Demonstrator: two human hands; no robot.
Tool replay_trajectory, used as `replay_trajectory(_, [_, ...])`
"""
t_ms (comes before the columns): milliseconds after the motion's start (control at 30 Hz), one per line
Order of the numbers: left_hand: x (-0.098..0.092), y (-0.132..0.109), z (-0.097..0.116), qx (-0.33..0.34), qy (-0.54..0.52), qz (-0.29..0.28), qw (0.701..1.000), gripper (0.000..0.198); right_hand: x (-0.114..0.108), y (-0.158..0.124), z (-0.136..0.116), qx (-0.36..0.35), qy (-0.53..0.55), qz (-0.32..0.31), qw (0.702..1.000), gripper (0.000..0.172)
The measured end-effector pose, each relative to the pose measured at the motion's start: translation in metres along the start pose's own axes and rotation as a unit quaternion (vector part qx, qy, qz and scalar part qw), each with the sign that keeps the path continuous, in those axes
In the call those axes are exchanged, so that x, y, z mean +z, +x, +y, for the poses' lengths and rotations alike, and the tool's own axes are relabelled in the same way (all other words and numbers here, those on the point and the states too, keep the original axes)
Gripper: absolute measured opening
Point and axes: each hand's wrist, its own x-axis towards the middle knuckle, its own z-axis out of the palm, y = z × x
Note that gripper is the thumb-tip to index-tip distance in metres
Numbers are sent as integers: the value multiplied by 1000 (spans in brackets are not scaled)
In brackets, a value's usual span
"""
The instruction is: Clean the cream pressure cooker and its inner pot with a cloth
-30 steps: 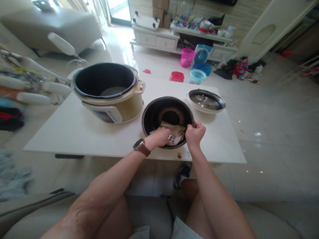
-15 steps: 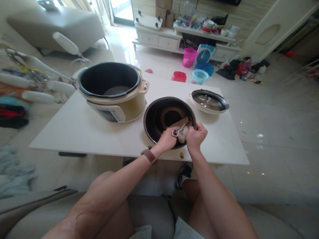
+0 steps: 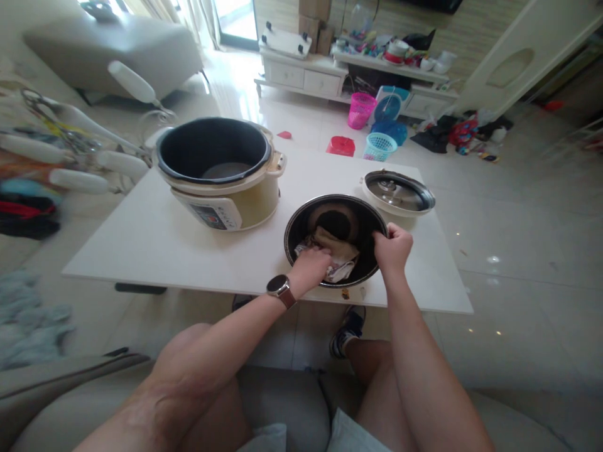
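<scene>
A dark pot (image 3: 367, 223) tilts toward the person at the near edge of a white tabletop (image 3: 141, 248), its opening facing up and back, a crumpled cloth (image 3: 342, 248) inside. The left hand (image 3: 311, 271) reaches in, fingers curled onto the cloth; the right hand (image 3: 394, 251) has its fingers closed over the pot's rim. The work with the cloth looks under way rather than finished: a brownish ring (image 3: 332, 206) shows on the pot's bottom, though whether it is dirt cannot be told. The pot stands apart from the cooker (image 3: 257, 204), which sits uncovered to the left, while the lid (image 3: 400, 194) lies metal side up just beyond the pot, seemingly the closest obstacle to the right hand. A small brown scrap (image 3: 345, 294) lies near the tabletop's edge. Beyond, a pink basket (image 3: 361, 111) and a pale-blue basket (image 3: 379, 145) stand on the floor before a cluttered cabinet (image 3: 301, 75).
</scene>
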Motion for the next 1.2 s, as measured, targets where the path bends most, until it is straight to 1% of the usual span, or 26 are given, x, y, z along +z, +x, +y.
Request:
replay_trajectory(67, [-3, 1, -4, -5, 9, -2, 1000, 40, 0, 0, -2, -22, 14, -29, 999, 35])
replay_trajectory(100, [-4, 2, -6, -9, 12, -3, 1000, 41, 1, -1, -2, -27, 24, -32, 999, 34])
replay_trajectory(200, [-4, 6, -7, -24, 3, -6, 1000, 48, 7, -4, -3, -19, 50, -13, 998, 34])
replay_trajectory(267, [-2, 10, -5, -31, -35, 8, 999, 54, 12, -7, -2, -3, 60, 2, 998, 36])
replay_trajectory(333, [2, 16, 1, -45, -109, 43, 992, 60, 16, -11, -2, 22, 74, 14, 997, 36])
replay_trajectory(400, [7, 21, 9, -66, -214, 88, 971, 62, 21, -15, -1, 53, 98, 29, 993, 36])
replay_trajectory(467, [9, 26, 17, -79, -311, 125, 939, 59, 26, -20, 1, 76, 124, 53, 988, 36])
replay_trajectory(500, [9, 27, 21, -80, -341, 135, 927, 58, 28, -22, 2, 85, 135, 64, 985, 37])
replay_trajectory(533, [8, 27, 24, -78, -352, 139, 922, 58, 29, -24, 3, 92, 143, 73, 983, 37])
replay_trajectory(567, [6, 26, 27, -71, -345, 135, 926, 57, 31, -25, 5, 99, 147, 80, 981, 37])
replay_trajectory(633, [2, 23, 29, -46, -290, 107, 950, 54, 32, -25, 8, 115, 144, 86, 979, 37])
replay_trajectory(733, [-8, 16, 24, -12, -162, 49, 986, 46, 32, -22, 12, 135, 130, 87, 978, 38])
replay_trajectory(800, [-14, 13, 16, -15, -66, 11, 998, 42, 31, -21, 14, 142, 130, 89, 977, 39])
replay_trajectory(867, [-19, 11, 8, -32, 15, -20, 999, 39, 30, -21, 13, 142, 126, 86, 978, 41])
replay_trajectory(933, [-21, 10, 2, -44, 60, -30, 997, 37, 29, -21, 9, 131, 111, 78, 982, 43])
replay_trajectory(1000, [-19, 8, -2, -34, 76, -26, 996, 38, 25, -20, 4, 117, 77, 60, 988, 43])
replay_trajectory(1100, [-13, 4, -4, 2, 84, -14, 996, 41, 17, -14, -4, 85, 10, 35, 996, 41])
replay_trajectory(1200, [-11, 2, -4, 22, 91, -13, 996, 40, 8, -6, -11, 34, -21, 22, 999, 33])
